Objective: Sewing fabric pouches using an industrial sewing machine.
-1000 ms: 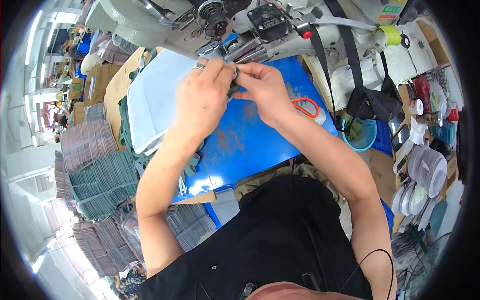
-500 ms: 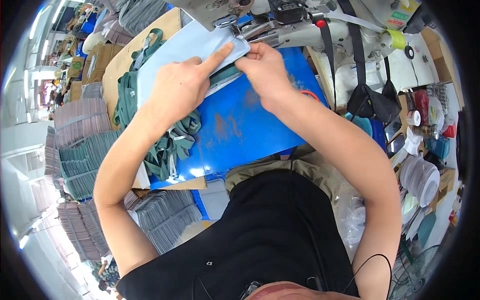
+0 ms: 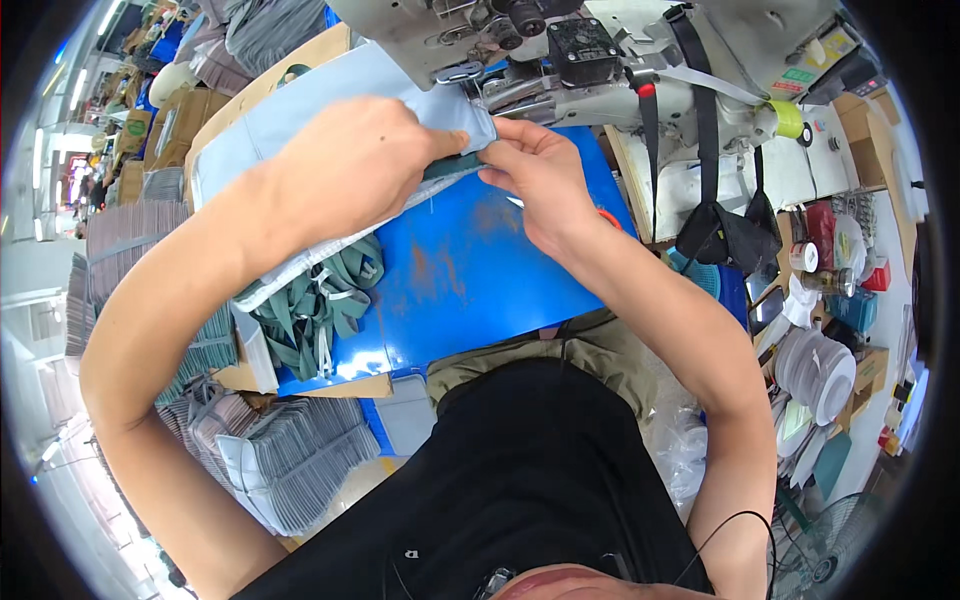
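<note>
A light blue fabric panel (image 3: pixel 290 112) lies over the left part of the blue work table (image 3: pixel 470 270), its right corner beside the presser foot of a sewing machine (image 3: pixel 590 85). My left hand (image 3: pixel 365 160) is closed on the panel's near edge, index finger bent toward the corner; its other fingertips are hidden. At that corner my right hand (image 3: pixel 545 175) pinches the edge between thumb and fingers. Dark green material (image 3: pixel 452 167) shows under the edge between my hands. A tangle of green straps (image 3: pixel 325 300) lies below the panel, partly covered by it.
Bundled stacks of grey pieces (image 3: pixel 295 460) stand left of the table. Black straps with a pouch (image 3: pixel 725 230) hang from the machine on the right. Orange scissor handles (image 3: pixel 608 218) show near my right wrist. White reels (image 3: pixel 815 375) and a fan (image 3: pixel 825 560) are farther right.
My left hand has swung the panel's left part toward me, covering more of the green straps. Its index finger has bent. My right hand stays at the corner, and the view has shifted slightly.
</note>
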`<state>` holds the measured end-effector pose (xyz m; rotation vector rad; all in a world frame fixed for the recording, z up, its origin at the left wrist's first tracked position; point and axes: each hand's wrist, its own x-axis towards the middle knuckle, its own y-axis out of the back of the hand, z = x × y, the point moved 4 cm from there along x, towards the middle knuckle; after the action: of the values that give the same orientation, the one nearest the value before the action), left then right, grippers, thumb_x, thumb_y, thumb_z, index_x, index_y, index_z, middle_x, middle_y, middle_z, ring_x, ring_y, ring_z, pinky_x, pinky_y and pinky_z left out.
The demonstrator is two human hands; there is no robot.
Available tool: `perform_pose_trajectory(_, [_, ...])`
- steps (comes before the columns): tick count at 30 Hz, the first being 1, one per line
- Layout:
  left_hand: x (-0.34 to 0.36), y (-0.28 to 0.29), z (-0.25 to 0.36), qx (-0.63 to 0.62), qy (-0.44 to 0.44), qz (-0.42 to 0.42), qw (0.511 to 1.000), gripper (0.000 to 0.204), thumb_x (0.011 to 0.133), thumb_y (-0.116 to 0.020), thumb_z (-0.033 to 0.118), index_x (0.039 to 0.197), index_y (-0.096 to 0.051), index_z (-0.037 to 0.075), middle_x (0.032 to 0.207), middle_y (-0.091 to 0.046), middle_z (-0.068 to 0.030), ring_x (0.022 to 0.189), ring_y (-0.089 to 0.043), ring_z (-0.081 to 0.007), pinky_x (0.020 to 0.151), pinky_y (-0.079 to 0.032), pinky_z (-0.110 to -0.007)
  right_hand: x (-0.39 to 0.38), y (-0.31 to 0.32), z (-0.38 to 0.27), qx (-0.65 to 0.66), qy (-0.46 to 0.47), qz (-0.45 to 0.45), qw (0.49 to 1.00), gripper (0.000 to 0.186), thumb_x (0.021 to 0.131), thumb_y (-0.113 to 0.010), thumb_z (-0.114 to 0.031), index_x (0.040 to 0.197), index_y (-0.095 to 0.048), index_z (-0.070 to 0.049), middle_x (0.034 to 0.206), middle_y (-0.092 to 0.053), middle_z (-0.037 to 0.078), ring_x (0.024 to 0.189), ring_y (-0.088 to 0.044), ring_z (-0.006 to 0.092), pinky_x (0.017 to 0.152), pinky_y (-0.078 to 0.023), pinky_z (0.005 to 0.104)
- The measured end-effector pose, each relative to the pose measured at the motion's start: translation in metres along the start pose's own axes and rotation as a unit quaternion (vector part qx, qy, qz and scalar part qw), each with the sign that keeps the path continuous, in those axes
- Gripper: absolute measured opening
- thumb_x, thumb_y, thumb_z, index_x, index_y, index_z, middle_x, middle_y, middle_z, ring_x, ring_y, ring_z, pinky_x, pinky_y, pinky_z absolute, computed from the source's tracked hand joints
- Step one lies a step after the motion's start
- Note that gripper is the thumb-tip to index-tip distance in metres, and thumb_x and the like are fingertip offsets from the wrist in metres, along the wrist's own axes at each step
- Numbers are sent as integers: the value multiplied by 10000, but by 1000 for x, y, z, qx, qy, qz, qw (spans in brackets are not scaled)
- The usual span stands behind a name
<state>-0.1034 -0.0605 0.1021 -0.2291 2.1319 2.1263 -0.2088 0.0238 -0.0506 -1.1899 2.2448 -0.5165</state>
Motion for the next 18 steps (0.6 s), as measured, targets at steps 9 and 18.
perform_pose_trajectory(9, [16,6,6,108,0,6,994,450,811,-631,46,1254,-709,39,713,-656,-215,688,-677,-393,650,-534,-486,1,-3,-5,-4,-45,55,998,224,850,-781,-106,1040,-703,-18,915,-691,16,806,-637,106,722,-560,336])
perform_pose_trajectory(18, [21,-9,26,152,60,-10,987,246,883,-615,68,1077,-673,-74,742,-715,-165,718,-743,-329,609,-600,-411,6,-3,-2,-11,-40,72,997,167,860,-791,-150,968,-729,-39,875,-709,15,796,-660,107,659,-556,318])
